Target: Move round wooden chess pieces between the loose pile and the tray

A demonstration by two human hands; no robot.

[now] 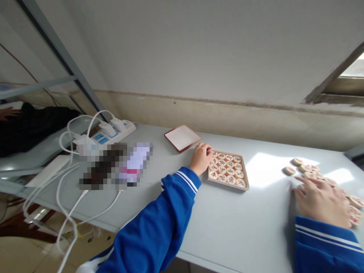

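A square box (247, 184) in the middle of the table holds rows of round wooden pieces (230, 170) with dark characters. My left hand (201, 156) is at the box's upper left corner, its fingers closed; what they hold, if anything, is hidden. On the right, my right hand (321, 199) hovers over or rests on a loose heap of round pieces (355, 201) with red markings, its fingers spread. One piece (289, 170) lies a little apart, left of the heap. Part of the heap is hidden under my right hand.
A box lid (182, 138) lies behind my left hand, near the wall. At the left are a white power strip (122, 131) with plugs, white cables (58, 189) and two blurred items, one like a phone (136, 163). A metal frame (64, 57) rises at the far left.
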